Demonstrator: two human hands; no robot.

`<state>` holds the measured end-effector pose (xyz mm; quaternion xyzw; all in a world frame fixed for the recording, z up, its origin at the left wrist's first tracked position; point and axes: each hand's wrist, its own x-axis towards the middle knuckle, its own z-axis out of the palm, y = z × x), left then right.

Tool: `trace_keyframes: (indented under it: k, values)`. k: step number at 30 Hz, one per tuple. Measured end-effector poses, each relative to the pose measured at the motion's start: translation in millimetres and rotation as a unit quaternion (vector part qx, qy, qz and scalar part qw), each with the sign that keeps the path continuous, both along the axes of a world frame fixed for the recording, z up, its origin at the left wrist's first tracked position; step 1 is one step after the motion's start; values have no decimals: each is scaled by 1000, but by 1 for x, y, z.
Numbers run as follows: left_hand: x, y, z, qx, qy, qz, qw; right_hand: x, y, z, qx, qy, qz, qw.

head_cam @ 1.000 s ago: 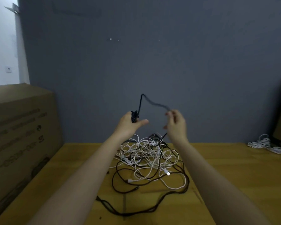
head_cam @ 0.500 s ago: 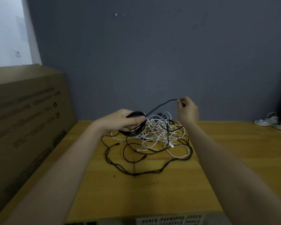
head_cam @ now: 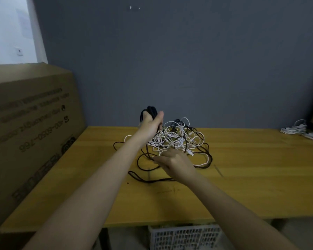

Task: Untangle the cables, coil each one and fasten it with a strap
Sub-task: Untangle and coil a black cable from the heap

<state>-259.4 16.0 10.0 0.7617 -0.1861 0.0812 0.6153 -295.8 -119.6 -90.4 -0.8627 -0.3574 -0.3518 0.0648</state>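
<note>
Black cable [head_cam: 148, 166] half coiled: our left hand [head_cam: 150, 121] grips finished loops [head_cam: 151, 110] raised above tangle [head_cam: 177, 139] on wooden table [head_cam: 251, 168]. Our right hand [head_cam: 175, 162] low at black strand, fingers pointing left; grip we cannot tell. Next we judge: pull slack free of white cables, add loop.

Cardboard box [head_cam: 31, 127] left — cable tangle [head_cam: 177, 139] mid-table [head_cam: 260, 177]

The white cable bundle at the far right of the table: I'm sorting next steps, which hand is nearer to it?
Right. The right hand is over the tangle's near edge; the left hand, gripping the black coil, is farther left of the white cable bundle.
</note>
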Motion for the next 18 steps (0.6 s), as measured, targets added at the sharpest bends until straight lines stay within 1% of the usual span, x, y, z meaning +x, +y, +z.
trace_keyframes:
  k: [1, 3, 5, 6, 8, 10, 13, 15, 17, 18]
  values:
    - [2, 0, -7, 93, 0, -1, 996, -4, -4, 7, 1, -17, 15, 1000]
    - [5, -1, -18, 224, 28, -35, 974, -10, -12, 22, 23, -36, 26, 999]
    - [3, -1, -25, 292, 39, -57, 954, -15, -23, 37, 78, -46, 17, 996]
    - [1, -2, -27, 300, 38, -59, 951, -17, -28, 43, 116, -35, 0, 993]
    - [-4, -4, -28, 273, 35, -78, 958, -18, -37, 53, 196, 25, -50, 979]
    - [-10, -5, -27, 234, 29, -101, 966, -15, -43, 64, 257, 91, -78, 959]
    - [-18, -1, -20, 245, 19, -162, 956, -5, -42, 77, 276, 136, -86, 948]
    - [-21, 3, -17, 231, 19, -213, 949, -1, -37, 80, 311, 192, -57, 929]
    - [-23, 10, -13, 167, 34, -211, 963, -2, -33, 75, 363, 260, -6, 895]
    - [-22, 14, -11, 130, 40, -199, 971, -3, -33, 69, 367, 284, 3, 886]
